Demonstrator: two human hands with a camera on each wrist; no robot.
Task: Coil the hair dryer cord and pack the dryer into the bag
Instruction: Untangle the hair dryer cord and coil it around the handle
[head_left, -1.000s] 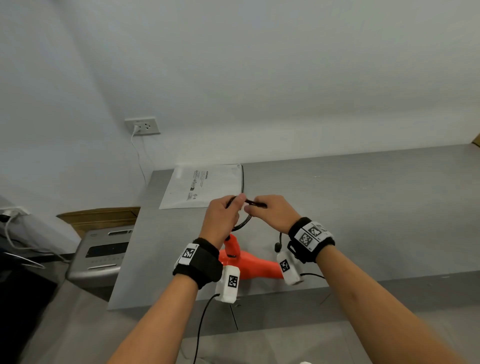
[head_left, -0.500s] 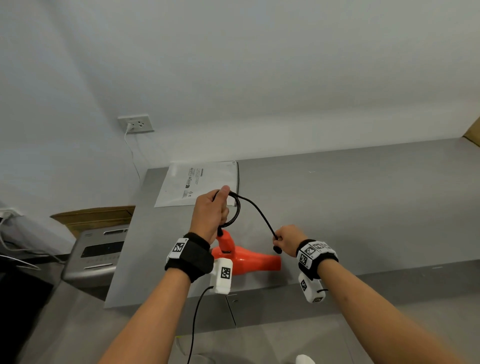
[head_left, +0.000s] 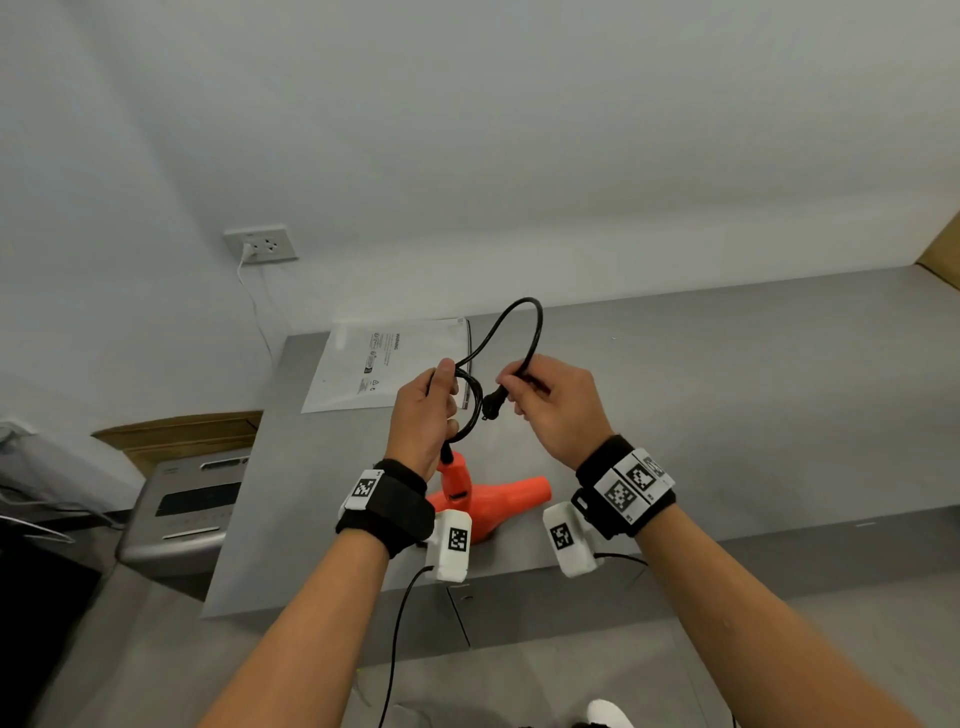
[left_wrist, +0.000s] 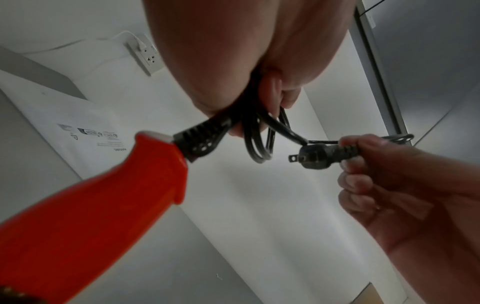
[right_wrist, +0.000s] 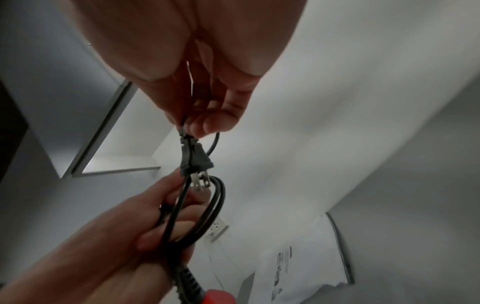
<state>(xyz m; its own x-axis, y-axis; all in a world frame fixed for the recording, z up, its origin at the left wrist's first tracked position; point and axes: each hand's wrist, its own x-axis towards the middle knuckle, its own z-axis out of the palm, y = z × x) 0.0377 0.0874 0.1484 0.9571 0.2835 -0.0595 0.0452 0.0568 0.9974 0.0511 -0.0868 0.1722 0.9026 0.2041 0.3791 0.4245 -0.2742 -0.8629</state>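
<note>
Two hands are working together above the near part of the grey table (head_left: 701, 395), and I am watching both closely. My left hand (head_left: 423, 415) is curling its fingers around several gathered loops of the black cord (head_left: 524, 332), holding them just above the handle of the orange hair dryer (head_left: 493, 501). My right hand (head_left: 558, 402) is pinching the cord just behind the plug (left_wrist: 311, 155), whose two prongs are pointing toward the left hand's loops. Between the two hands, one free loop of cord is arching up and away over the table. In the head view the dryer appears to be lying near the table's front edge, nozzle pointing right, though I cannot tell whether it is resting fully on the surface. A white flat bag (head_left: 384, 364) is lying at the far left corner of the table, its left side running close along the table's left edge and its far side near the wall. To the right of the hands, the tabletop is stretching wide toward a brown cardboard piece (head_left: 943, 254) at the far right. A wall socket (head_left: 262, 244) is sitting above the bag's corner, well apart from the hands.
</note>
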